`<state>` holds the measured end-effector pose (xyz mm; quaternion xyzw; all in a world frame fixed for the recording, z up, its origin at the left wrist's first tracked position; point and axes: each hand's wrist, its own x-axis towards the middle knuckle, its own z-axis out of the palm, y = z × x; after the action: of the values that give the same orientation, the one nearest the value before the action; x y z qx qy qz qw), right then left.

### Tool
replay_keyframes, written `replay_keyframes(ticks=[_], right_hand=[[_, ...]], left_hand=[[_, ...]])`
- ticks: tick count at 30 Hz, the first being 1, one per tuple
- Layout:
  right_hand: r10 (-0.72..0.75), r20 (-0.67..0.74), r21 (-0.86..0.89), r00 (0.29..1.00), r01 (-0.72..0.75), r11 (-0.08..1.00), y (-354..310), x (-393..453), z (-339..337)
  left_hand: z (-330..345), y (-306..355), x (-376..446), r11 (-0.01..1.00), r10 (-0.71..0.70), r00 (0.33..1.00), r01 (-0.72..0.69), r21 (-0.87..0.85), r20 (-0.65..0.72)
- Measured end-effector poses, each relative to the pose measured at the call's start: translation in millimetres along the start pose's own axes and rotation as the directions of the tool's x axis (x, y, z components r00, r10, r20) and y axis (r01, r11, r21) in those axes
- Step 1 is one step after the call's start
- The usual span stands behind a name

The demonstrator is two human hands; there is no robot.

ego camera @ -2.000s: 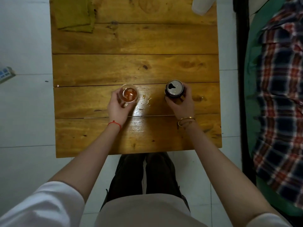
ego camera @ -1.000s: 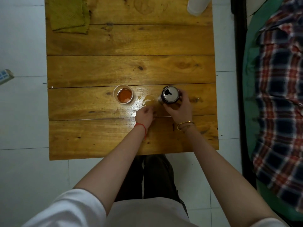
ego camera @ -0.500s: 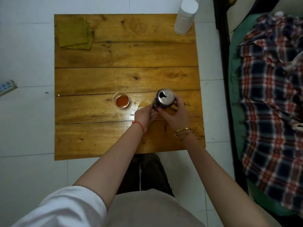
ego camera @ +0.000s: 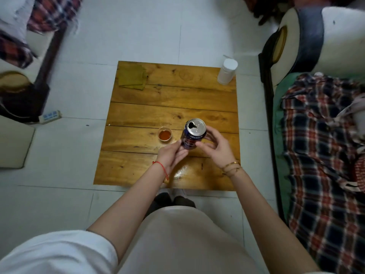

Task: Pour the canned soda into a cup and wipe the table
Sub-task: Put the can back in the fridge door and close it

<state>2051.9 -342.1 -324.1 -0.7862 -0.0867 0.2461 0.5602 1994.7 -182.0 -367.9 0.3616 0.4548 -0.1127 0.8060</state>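
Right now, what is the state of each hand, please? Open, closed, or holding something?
Left hand: fingers against the lower side of the soda can, helping hold it.
Right hand: closed around the soda can, lifted above the table.

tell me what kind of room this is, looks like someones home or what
Most likely a bedroom or small living room in a home. A low wooden table stands on a white tiled floor, a bed with a plaid blanket runs along its right side, and a power strip lies on the floor.
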Motion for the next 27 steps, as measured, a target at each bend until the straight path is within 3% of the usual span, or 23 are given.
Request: replay_keyframes(ticks=[9, 14, 20, 27], right_hand=[[-0.135, 0.166, -0.023, 0.977, 0.14, 0.99, -49.0, -32.7, 24.3], [-0.214, 0.3, -0.045, 0.93, 0.238, 0.97, -72.8, -44.7, 55.6], [-0.284, 0.508, -0.074, 0.813, 0.37, 0.926, -99.1, -57.7, 114.9], [-0.312, 0.713, -0.04, 0.628, 0.481, 0.876, -126.2, -95.8, 206.9]], left_hand=[[-39.8, 7.0, -77.5, 0.987, 0.14, 0.99, -0.14, -0.076, -0.001], [-73.4, 3.9, -119.8, 0.957, 0.22, 0.972, -0.232, -0.171, -0.089], [-129.7, -5.3, -168.0, 0.893, 0.296, 0.933, -0.347, -0.287, -0.207], [-210.7, -33.2, -224.7, 0.759, 0.327, 0.855, -0.492, -0.427, -0.403]])
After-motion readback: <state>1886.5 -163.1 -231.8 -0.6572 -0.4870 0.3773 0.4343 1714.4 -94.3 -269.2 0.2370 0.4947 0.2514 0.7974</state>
